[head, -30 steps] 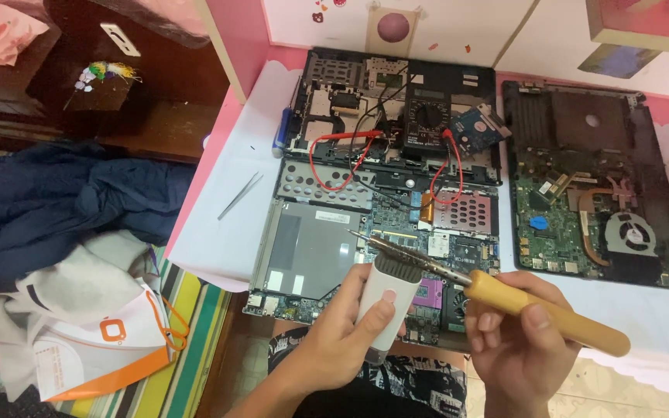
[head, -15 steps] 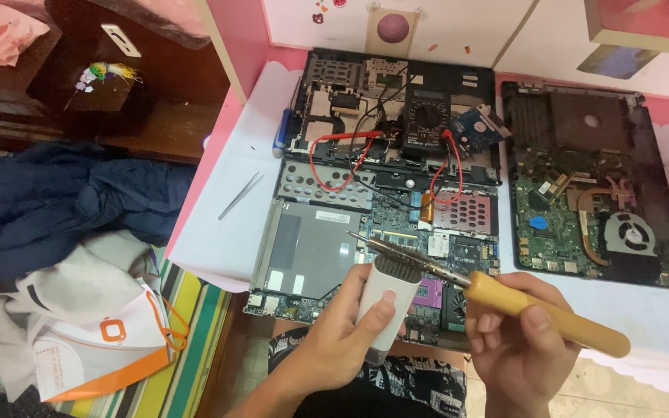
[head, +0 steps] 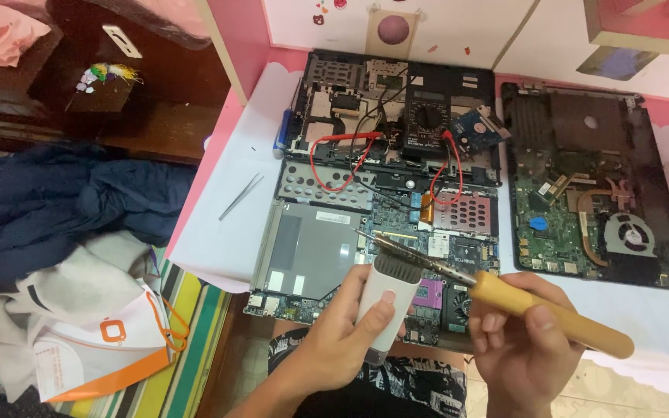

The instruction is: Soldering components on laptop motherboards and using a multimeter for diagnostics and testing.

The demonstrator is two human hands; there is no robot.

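Very little differs from the earlier pictures; the right hand [head: 524,340] shows the only shift, its wooden-handled soldering iron [head: 505,298] lying a touch lower across the top of the white brush tool [head: 387,298] that the left hand [head: 342,344] grips; the metal tip, just above and left of the left hand's fingertips, points at a marginally lower spot on the open laptop board [head: 396,240]; the whole view sits a shade differently, as from a slight move of the head.

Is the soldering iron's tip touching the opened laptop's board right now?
No, the soldering iron in the right hand rests its tip against the white device held by the left hand.
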